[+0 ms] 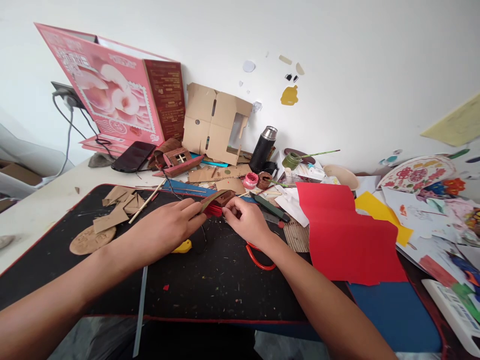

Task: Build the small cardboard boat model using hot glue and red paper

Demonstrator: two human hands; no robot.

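Over the black mat (210, 295), both hands meet at a small brown-and-red cardboard craft piece (221, 199). My left hand (174, 222) is closed on its left side, with the fingertips partly hidden. At its right end, my right hand (245, 220) pinches with thumb and forefinger; the exact contact is too small to make out. A bright red part (213, 210) shows on the underside of the piece. Just below the hands lie a yellow-handled tool (183, 247) and the red handle of scissors (259, 261). A dark green cutter (270, 207) is beyond my right hand.
Cardboard scraps (122, 202) and a carved oval disc (92, 240) lie left. Behind stand a small model boat (180, 160), a black flask (263, 149) and paint jars (250, 180). Red paper (348, 235) covers the right side. A translucent stick (140, 310) overhangs the front edge.
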